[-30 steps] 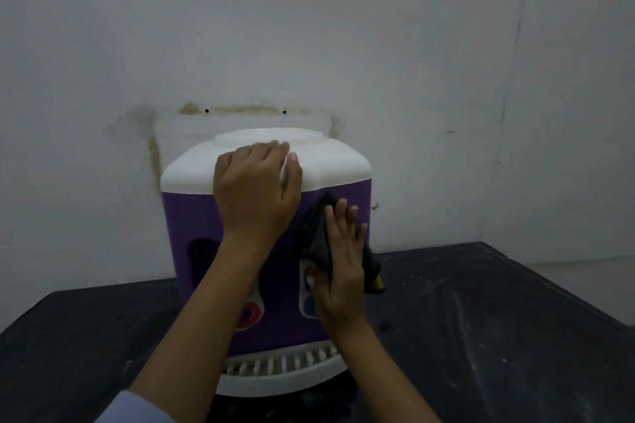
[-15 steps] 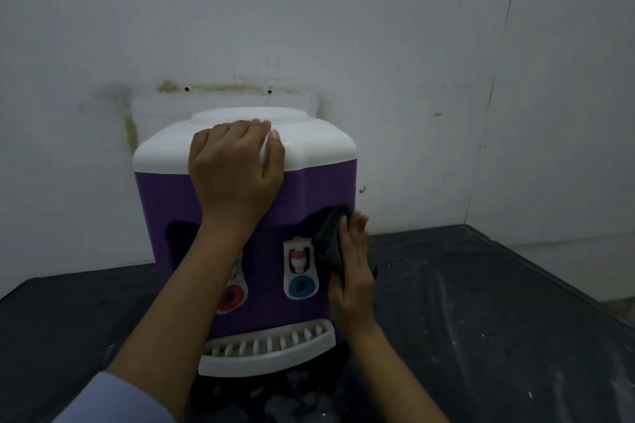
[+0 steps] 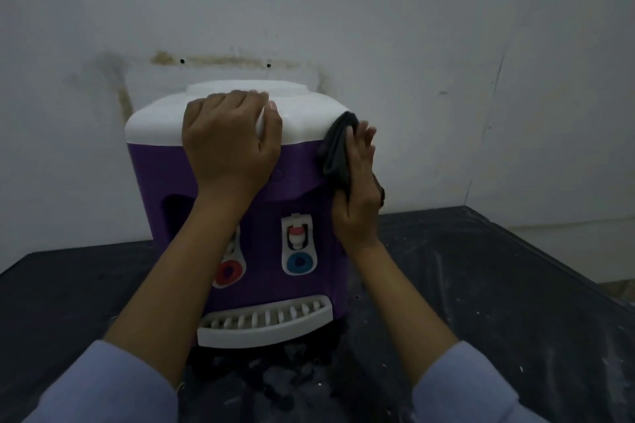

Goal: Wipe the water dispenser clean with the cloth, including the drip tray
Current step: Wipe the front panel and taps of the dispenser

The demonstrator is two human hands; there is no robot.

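A purple water dispenser (image 3: 158, 182) with a white top stands on a black table. Its white slotted drip tray (image 3: 264, 324) juts out at the bottom front. A red tap (image 3: 228, 271) and a blue tap (image 3: 298, 259) sit on its front. My left hand (image 3: 230, 144) grips the front edge of the white top, fingers curled over it. My right hand (image 3: 357, 189) presses a dark grey cloth (image 3: 338, 151) with straight fingers against the dispenser's upper right corner, where purple meets white. Part of the cloth is hidden under the palm.
The black table (image 3: 498, 285) is dusty and speckled with white bits, with wet marks in front of the drip tray. A white wall (image 3: 309, 10) with a brown stain stands close behind the dispenser. The table's right edge runs diagonally at the far right.
My right hand has slid the cloth from the dispenser's front, by the blue tap, round to its right side and up to the top corner. My left hand stays on the white top.
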